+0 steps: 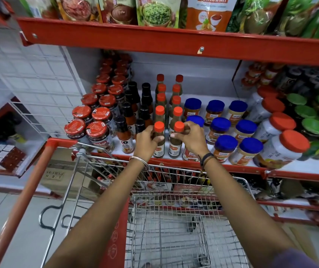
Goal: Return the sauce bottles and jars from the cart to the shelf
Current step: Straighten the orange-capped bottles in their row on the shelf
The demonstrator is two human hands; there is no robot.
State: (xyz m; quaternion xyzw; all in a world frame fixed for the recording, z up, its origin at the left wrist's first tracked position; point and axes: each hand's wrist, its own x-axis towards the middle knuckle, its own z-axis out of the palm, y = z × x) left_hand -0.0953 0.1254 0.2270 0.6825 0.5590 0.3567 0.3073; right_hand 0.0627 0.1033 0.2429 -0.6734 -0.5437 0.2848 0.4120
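Two green chilli sauce bottles, orange-capped, at red shelf [174, 163] front above wire cart [174, 219]: left hand [145, 144] closed round one [159, 140], right hand [192, 139] round other [176, 142]. Probably glass, breakable; best held mid-body.

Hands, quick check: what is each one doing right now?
Left hand: closed around the left front green chilli sauce bottle on the shelf.
Right hand: closed around the right front green chilli sauce bottle beside it.
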